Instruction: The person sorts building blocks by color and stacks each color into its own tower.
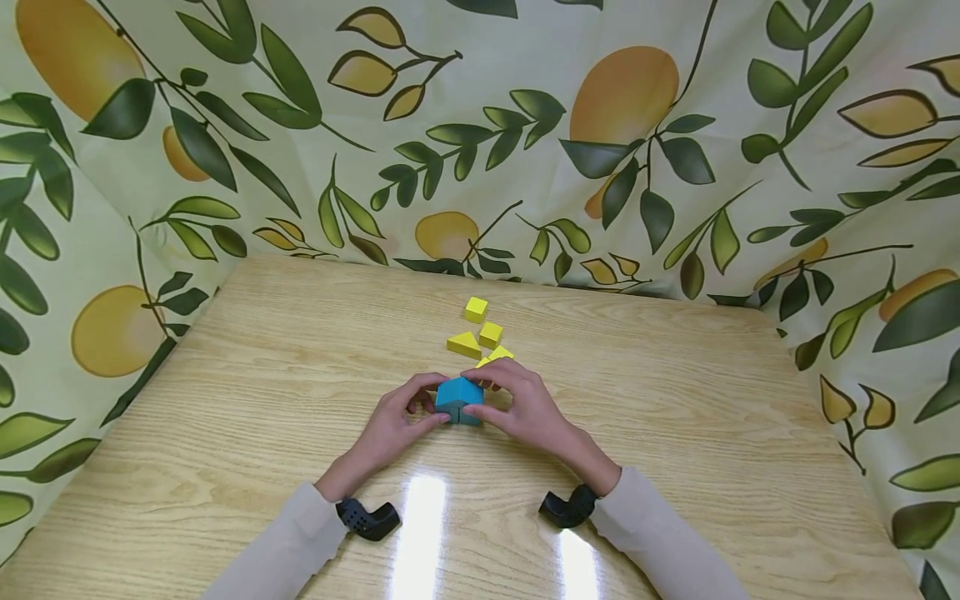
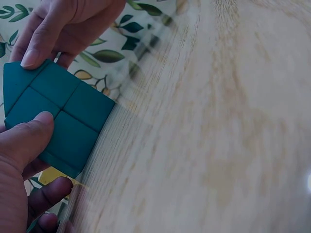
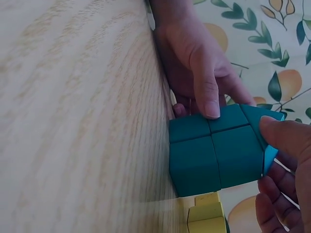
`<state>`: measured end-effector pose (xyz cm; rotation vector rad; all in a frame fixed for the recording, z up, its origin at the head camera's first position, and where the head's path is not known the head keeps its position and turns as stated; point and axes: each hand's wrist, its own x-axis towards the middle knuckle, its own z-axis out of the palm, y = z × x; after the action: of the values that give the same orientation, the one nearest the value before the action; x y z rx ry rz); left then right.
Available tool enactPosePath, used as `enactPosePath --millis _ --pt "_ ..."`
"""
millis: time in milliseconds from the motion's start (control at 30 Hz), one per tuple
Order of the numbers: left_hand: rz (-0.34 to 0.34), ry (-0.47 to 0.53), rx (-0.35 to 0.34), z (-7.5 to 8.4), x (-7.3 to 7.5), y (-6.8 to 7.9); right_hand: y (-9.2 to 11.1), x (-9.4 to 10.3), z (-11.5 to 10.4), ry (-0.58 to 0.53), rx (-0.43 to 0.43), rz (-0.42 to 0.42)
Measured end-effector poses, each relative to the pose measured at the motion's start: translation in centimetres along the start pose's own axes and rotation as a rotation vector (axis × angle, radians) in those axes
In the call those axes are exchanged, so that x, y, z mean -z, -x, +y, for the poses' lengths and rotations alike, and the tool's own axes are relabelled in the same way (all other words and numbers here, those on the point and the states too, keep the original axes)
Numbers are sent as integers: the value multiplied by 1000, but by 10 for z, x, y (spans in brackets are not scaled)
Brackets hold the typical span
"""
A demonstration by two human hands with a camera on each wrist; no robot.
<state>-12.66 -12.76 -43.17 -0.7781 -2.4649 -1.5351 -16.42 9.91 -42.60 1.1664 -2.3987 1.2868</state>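
Observation:
A small house shape of blue blocks (image 1: 460,398) stands on the wooden table between the hands: several cubes stacked two by two, with a triangular block (image 3: 260,121) on top like a roof. My left hand (image 1: 393,423) grips the cubes from the left, its thumb on their near face. From the right, my right hand (image 1: 528,410) pinches the triangular block between thumb and fingers. In the left wrist view, seams between the cubes (image 2: 73,126) are narrow. The backs of the blocks and some fingertips behind them are hidden.
Beyond the hands lie yellow blocks: a cube (image 1: 476,310), a second cube (image 1: 491,335), a triangular block (image 1: 463,345) and others (image 1: 500,353) partly hidden by my right hand. A leaf-and-fruit patterned cloth (image 1: 495,167) hangs behind the wooden table (image 1: 675,417).

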Motion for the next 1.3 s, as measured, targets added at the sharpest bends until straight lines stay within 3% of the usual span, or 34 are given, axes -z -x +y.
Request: enactPosePath --millis 1167,1300 --pt "3 -4 23 2 0 0 0 -2 0 -4 -29 -18" --pt "6 -5 40 -15 -5 0 -1 -1 0 -11 -34 -35"
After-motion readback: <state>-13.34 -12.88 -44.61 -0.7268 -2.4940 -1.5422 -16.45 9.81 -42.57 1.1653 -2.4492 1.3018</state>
